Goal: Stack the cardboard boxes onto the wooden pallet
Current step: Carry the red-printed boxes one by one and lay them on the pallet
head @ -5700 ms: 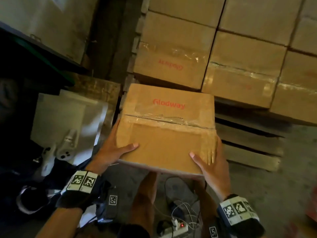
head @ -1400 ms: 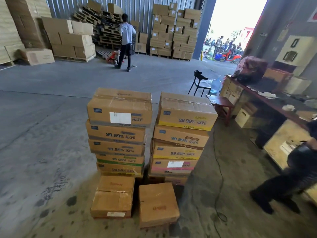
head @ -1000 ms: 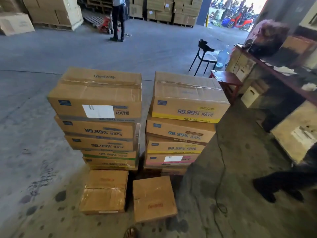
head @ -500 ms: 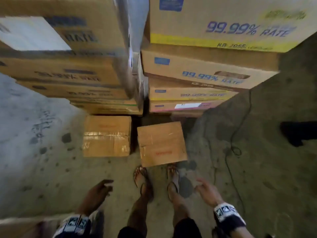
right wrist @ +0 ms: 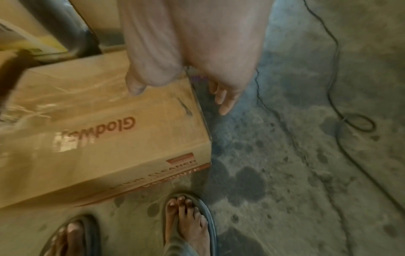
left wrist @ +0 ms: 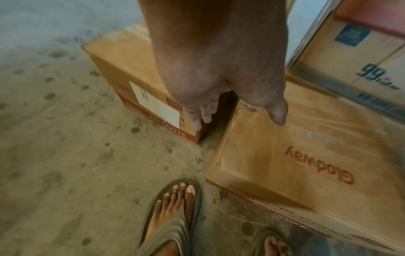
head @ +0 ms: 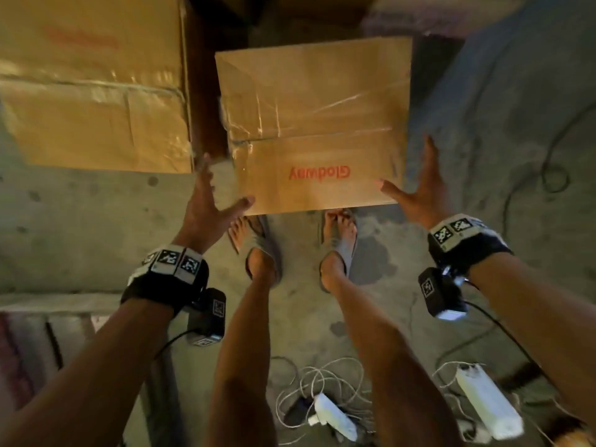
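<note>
A brown taped cardboard box point(head: 314, 124) with red "Glodway" lettering lies on the concrete floor just in front of my sandalled feet. My left hand point(head: 219, 188) reaches down at its near left corner with the fingers spread, the thumb over the top edge. In the left wrist view the left hand point(left wrist: 238, 110) has its fingers point(left wrist: 202, 116) in the gap beside a second box point(left wrist: 131, 72). My right hand point(head: 414, 183) is spread at the right side. The right wrist view shows the right hand point(right wrist: 179, 97) with its thumb above the top of the box point(right wrist: 98, 131). Neither hand grips anything.
A second taped box point(head: 93, 85) lies to the left on the floor. Stacked printed boxes point(left wrist: 361, 52) stand right behind. A black cable point(head: 548, 175) runs over the floor at right. Power strips point(head: 487, 401) and white cords point(head: 322, 375) lie behind my feet.
Half a second ago my hands hung low beside my feet, away from the box. I have since bent down, and both hands are now spread at the box's sides.
</note>
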Demonstrator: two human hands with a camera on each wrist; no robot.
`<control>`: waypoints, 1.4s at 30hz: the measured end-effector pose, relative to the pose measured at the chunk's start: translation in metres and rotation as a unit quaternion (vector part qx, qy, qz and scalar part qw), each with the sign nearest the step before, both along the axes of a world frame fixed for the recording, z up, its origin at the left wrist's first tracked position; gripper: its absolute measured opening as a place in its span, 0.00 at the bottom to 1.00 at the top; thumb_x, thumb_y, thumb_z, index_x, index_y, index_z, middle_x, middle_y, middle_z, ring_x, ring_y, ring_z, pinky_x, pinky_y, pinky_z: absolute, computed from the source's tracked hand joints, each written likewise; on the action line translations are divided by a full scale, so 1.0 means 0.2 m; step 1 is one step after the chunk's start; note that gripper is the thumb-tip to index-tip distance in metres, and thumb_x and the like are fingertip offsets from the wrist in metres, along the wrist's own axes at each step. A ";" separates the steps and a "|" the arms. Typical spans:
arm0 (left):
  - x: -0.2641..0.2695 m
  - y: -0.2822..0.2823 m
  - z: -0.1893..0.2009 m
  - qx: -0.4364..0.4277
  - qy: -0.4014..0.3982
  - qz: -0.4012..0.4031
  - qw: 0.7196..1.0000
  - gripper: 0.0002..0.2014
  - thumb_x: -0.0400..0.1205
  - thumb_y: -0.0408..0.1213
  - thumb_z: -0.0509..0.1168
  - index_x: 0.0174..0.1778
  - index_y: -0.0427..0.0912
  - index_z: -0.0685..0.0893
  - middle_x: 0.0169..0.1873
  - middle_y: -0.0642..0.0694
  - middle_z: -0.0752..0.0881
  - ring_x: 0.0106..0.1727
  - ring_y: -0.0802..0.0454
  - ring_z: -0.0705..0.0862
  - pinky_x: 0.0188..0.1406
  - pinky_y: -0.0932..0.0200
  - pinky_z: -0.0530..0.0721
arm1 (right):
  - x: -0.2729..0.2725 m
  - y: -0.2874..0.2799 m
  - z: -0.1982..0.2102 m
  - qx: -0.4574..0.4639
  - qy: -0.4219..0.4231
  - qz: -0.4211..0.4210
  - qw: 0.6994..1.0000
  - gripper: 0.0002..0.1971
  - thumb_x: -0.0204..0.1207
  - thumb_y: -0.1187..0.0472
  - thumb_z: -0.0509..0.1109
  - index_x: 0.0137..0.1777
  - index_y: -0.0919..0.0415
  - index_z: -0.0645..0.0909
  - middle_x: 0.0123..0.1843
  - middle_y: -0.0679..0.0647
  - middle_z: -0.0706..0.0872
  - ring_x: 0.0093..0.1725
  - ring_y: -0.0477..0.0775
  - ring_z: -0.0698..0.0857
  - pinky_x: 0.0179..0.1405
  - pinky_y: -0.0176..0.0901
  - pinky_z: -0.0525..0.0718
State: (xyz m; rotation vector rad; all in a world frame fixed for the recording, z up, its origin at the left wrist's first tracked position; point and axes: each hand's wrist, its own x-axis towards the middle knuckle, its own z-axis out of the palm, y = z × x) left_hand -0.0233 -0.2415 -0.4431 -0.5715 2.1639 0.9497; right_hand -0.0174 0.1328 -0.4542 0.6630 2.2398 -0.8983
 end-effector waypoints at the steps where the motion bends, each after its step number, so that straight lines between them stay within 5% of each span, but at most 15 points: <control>1: 0.01 0.01 -0.09 -0.002 0.014 0.016 1.000 0.58 0.73 0.51 0.79 0.88 0.53 0.44 0.85 0.43 0.62 0.80 0.44 0.69 0.70 0.54 0.73 | 0.01 0.01 -0.08 -0.007 0.004 -0.011 1.000 0.61 0.69 0.44 0.83 0.89 0.50 0.40 0.89 0.53 0.57 0.82 0.57 0.68 0.76 0.45 0.67; 4: 0.02 0.06 -0.27 0.033 0.047 0.042 0.997 0.64 0.67 0.60 0.81 0.87 0.59 0.41 0.86 0.51 0.61 0.81 0.48 0.69 0.75 0.44 0.75 | 0.02 0.02 -0.23 -0.035 0.021 -0.015 0.999 0.68 0.65 0.42 0.83 0.89 0.48 0.33 0.89 0.53 0.59 0.82 0.51 0.67 0.76 0.52 0.67; 7: 0.04 0.11 -0.40 0.082 0.075 0.048 0.993 0.66 0.63 0.61 0.83 0.88 0.57 0.44 0.82 0.56 0.68 0.78 0.56 0.74 0.72 0.41 0.80 | 0.03 0.02 -0.35 -0.052 0.041 -0.033 0.997 0.69 0.65 0.45 0.85 0.88 0.47 0.30 0.88 0.40 0.56 0.77 0.36 0.61 0.74 0.45 0.65; 11: 0.05 0.15 -0.44 0.090 0.085 0.081 0.989 0.67 0.62 0.56 0.85 0.88 0.58 0.44 0.77 0.70 0.67 0.74 0.70 0.72 0.75 0.47 0.77 | 0.01 -0.03 -0.40 -0.055 0.042 -0.065 0.995 0.69 0.63 0.48 0.87 0.88 0.45 0.33 0.84 0.40 0.57 0.74 0.38 0.63 0.71 0.41 0.66; 13: 0.06 0.15 -0.43 0.080 0.085 0.082 0.990 0.67 0.63 0.52 0.86 0.88 0.57 0.44 0.78 0.67 0.67 0.74 0.69 0.72 0.75 0.51 0.76 | 0.01 -0.03 -0.39 -0.058 0.044 -0.073 0.995 0.69 0.63 0.48 0.87 0.88 0.45 0.34 0.83 0.40 0.58 0.74 0.38 0.62 0.71 0.40 0.67; 16: 0.03 0.14 -0.38 0.102 0.091 0.086 0.987 0.64 0.65 0.50 0.86 0.88 0.57 0.47 0.82 0.59 0.69 0.78 0.60 0.73 0.75 0.46 0.78 | -0.01 -0.04 -0.34 -0.054 0.038 -0.047 0.997 0.68 0.64 0.45 0.85 0.88 0.44 0.33 0.89 0.48 0.57 0.74 0.40 0.61 0.69 0.42 0.67; 20: 0.00 0.12 -0.22 0.090 0.123 0.084 0.985 0.61 0.67 0.51 0.84 0.89 0.54 0.50 0.82 0.54 0.70 0.77 0.61 0.74 0.73 0.52 0.81 | -0.04 -0.02 -0.20 -0.078 0.031 -0.034 0.996 0.65 0.64 0.40 0.83 0.88 0.39 0.36 0.87 0.45 0.60 0.76 0.41 0.65 0.71 0.45 0.71; 22: -0.02 0.13 -0.09 0.062 0.141 0.085 0.984 0.60 0.64 0.60 0.82 0.88 0.60 0.52 0.82 0.57 0.69 0.77 0.59 0.74 0.70 0.47 0.83 | -0.04 -0.02 -0.10 -0.086 0.041 -0.048 0.994 0.62 0.65 0.40 0.83 0.88 0.35 0.40 0.83 0.37 0.65 0.75 0.38 0.69 0.69 0.41 0.74; 26: 0.00 0.15 0.23 0.017 0.149 0.097 0.984 0.57 0.66 0.61 0.81 0.86 0.68 0.53 0.80 0.56 0.72 0.73 0.57 0.76 0.70 0.44 0.82 | -0.03 -0.08 0.21 -0.113 0.085 -0.104 0.985 0.54 0.65 0.45 0.84 0.84 0.29 0.52 0.66 0.13 0.67 0.61 0.12 0.72 0.55 0.15 0.74; 29: 0.04 0.14 0.53 0.017 0.164 0.122 0.979 0.56 0.65 0.57 0.81 0.86 0.66 0.54 0.79 0.55 0.73 0.71 0.62 0.76 0.71 0.51 0.80 | 0.02 -0.14 0.50 -0.133 0.098 -0.121 0.979 0.54 0.62 0.42 0.85 0.84 0.29 0.55 0.74 0.21 0.71 0.70 0.21 0.73 0.68 0.32 0.80; 31: 0.07 0.10 0.75 0.017 0.171 0.120 0.978 0.58 0.65 0.58 0.82 0.86 0.65 0.54 0.79 0.57 0.72 0.73 0.60 0.75 0.71 0.48 0.81 | 0.05 -0.17 0.72 -0.116 0.104 -0.117 0.981 0.58 0.60 0.37 0.85 0.85 0.28 0.51 0.82 0.33 0.69 0.77 0.35 0.73 0.74 0.51 0.80; 33: 0.09 0.05 0.98 0.021 0.174 0.112 0.978 0.59 0.63 0.63 0.81 0.86 0.66 0.52 0.80 0.58 0.70 0.75 0.56 0.75 0.70 0.43 0.81 | 0.08 -0.21 0.97 -0.106 0.113 -0.119 0.981 0.59 0.58 0.36 0.85 0.85 0.27 0.50 0.84 0.37 0.68 0.80 0.40 0.71 0.76 0.56 0.78; 35: 0.12 -0.02 1.23 0.031 0.174 0.115 0.978 0.59 0.61 0.65 0.78 0.86 0.68 0.53 0.81 0.57 0.71 0.76 0.53 0.75 0.69 0.38 0.82 | 0.11 -0.27 1.22 -0.111 0.126 -0.119 0.978 0.59 0.59 0.36 0.85 0.85 0.27 0.50 0.84 0.36 0.67 0.81 0.39 0.70 0.76 0.53 0.77; 38: 0.15 -0.12 1.61 0.041 0.169 0.134 0.975 0.59 0.60 0.65 0.79 0.85 0.70 0.54 0.81 0.58 0.70 0.76 0.53 0.75 0.69 0.39 0.82 | 0.16 -0.36 1.59 -0.118 0.156 -0.117 0.974 0.58 0.61 0.39 0.85 0.86 0.29 0.52 0.82 0.30 0.66 0.77 0.27 0.68 0.71 0.35 0.74; 42: 0.18 -0.26 2.15 0.043 0.156 0.171 0.972 0.57 0.62 0.54 0.84 0.84 0.70 0.57 0.74 0.59 0.74 0.69 0.53 0.78 0.66 0.39 0.83 | 0.20 -0.53 2.05 -0.134 0.172 -0.114 0.969 0.57 0.61 0.36 0.85 0.87 0.33 0.54 0.82 0.33 0.68 0.77 0.27 0.69 0.69 0.25 0.72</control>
